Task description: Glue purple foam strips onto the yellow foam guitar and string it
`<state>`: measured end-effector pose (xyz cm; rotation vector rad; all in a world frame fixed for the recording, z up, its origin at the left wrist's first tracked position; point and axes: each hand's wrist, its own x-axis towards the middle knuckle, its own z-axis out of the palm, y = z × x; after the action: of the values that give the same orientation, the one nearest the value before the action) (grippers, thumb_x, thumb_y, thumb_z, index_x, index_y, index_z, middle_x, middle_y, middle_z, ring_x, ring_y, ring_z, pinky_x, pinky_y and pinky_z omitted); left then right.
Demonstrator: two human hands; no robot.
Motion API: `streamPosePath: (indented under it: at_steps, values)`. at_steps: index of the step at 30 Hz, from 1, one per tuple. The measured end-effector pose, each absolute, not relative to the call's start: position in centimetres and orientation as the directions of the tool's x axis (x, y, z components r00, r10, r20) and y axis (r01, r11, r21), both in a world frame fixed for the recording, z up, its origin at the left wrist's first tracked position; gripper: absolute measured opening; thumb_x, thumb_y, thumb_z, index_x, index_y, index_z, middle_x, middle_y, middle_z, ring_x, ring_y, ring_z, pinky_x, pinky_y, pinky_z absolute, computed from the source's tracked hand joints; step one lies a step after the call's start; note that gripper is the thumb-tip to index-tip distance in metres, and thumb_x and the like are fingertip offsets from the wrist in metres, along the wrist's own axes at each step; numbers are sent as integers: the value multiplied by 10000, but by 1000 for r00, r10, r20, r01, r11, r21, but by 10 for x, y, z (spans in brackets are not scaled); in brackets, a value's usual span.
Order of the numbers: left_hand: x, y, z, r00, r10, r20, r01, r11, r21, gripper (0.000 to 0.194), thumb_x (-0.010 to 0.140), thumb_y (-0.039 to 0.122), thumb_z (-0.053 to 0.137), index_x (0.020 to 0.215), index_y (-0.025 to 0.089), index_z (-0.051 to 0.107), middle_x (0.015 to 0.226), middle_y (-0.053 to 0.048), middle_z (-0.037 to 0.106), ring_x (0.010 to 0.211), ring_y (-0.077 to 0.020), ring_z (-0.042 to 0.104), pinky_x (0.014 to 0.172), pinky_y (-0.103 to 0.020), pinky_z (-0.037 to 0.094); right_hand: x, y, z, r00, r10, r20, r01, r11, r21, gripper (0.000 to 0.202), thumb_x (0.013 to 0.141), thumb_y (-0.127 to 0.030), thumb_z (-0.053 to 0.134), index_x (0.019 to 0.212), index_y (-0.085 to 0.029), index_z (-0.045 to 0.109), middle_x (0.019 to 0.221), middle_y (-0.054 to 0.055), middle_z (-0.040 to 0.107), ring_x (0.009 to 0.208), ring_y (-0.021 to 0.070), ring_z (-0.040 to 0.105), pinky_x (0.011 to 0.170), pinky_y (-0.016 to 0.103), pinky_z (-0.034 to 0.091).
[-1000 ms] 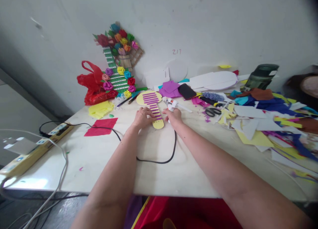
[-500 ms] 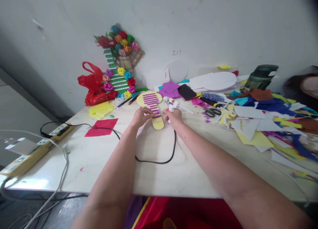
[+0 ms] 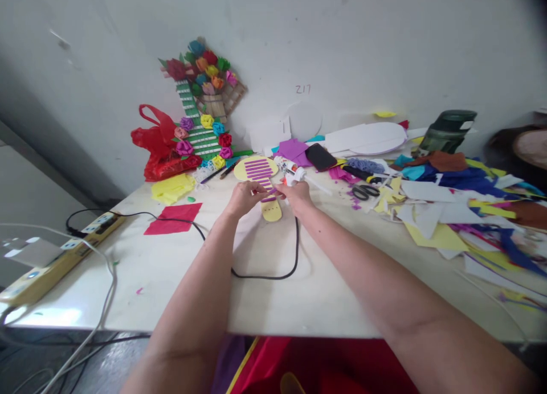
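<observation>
A yellow cutout (image 3: 270,212) with a rounded top and a narrow lower end lies on the table, crossed by several purple strips (image 3: 258,169). At its left edge my left hand (image 3: 248,197) is closed, thumb and fingers pinched at a thin purple strip over the narrow part. My right hand (image 3: 296,195) reaches in from the other side, fingers closed around the white glue gun (image 3: 294,176), with fingertips close to the strip's right end. The gun's black cord (image 3: 297,246) hangs down from that hand and loops across the table.
Scissors (image 3: 365,192), a phone (image 3: 320,157) and heaped paper scraps (image 3: 431,195) lie right. A green bottle (image 3: 448,132) stands behind. Left are a red sheet (image 3: 173,218), a red bag (image 3: 160,149), a flower decoration (image 3: 205,140) and a power strip (image 3: 64,257).
My right hand has moved slightly up and left with the glue gun, its fingertips now nearer my left hand. My left hand has shifted a little up along the cutout.
</observation>
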<state>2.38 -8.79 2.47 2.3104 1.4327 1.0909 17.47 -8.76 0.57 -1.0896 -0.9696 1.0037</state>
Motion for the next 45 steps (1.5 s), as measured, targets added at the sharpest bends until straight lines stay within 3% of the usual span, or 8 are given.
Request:
streamPosePath:
  at_steps: [12,14,17,20,23,30,35,45]
  values:
    - [26,-92,38,408,720,561,742,-620,257,125,695,292,619,684,196,698,694,-47,671,718,-183,558,787,-335,381,174,-94,20,229,956,185,-178,228,-957,216,564,-186,667,738,-145,544,580,-35,591,493,104,587,432,176,439]
    - [19,-91,38,340,753,563,761,-572,306,137,685,297,614,688,188,698,683,-53,660,699,-181,558,760,-328,391,177,-93,20,195,958,210,-176,245,-953,207,601,-246,662,742,-141,552,594,-16,605,484,100,587,426,172,433]
    - [3,-87,34,124,830,543,724,-450,522,185,661,335,610,691,171,690,685,-47,655,655,-166,557,665,-292,404,184,-89,19,189,959,209,-179,243,-953,238,640,-321,648,763,-139,555,590,-4,611,424,82,558,406,171,419]
    - [-8,-82,26,-18,906,422,493,-359,792,257,640,385,618,711,143,662,679,-46,653,634,-148,551,618,-271,401,193,-86,15,230,954,192,-173,234,-957,248,640,-319,653,776,-140,549,568,-17,602,349,54,486,370,172,401]
    - [-8,-81,22,-5,935,355,257,-342,904,285,629,406,627,725,138,630,683,-43,639,629,-125,534,613,-256,399,197,-84,10,246,950,192,-161,235,-959,213,633,-291,654,728,-135,547,548,-20,594,293,35,409,322,176,359]
    - [15,-93,24,236,940,245,113,-277,954,235,590,335,681,683,135,601,638,-5,589,603,-92,491,619,-236,374,185,-91,11,138,974,182,-296,216,-931,285,533,-286,717,701,-147,534,534,-36,582,345,71,488,341,181,372]
    - [22,-99,25,355,922,156,112,-208,972,272,576,343,719,691,113,631,654,-28,621,638,-116,532,671,-262,389,173,-96,11,105,979,172,-302,197,-933,317,489,-262,735,709,-150,538,467,-54,544,398,100,530,392,196,417]
    - [30,-102,28,284,951,119,223,-186,957,292,462,335,779,608,106,669,604,-39,644,599,-131,550,613,-255,402,170,-95,6,167,968,186,-240,223,-945,352,457,-262,740,709,-151,521,514,-70,533,390,67,476,422,206,417]
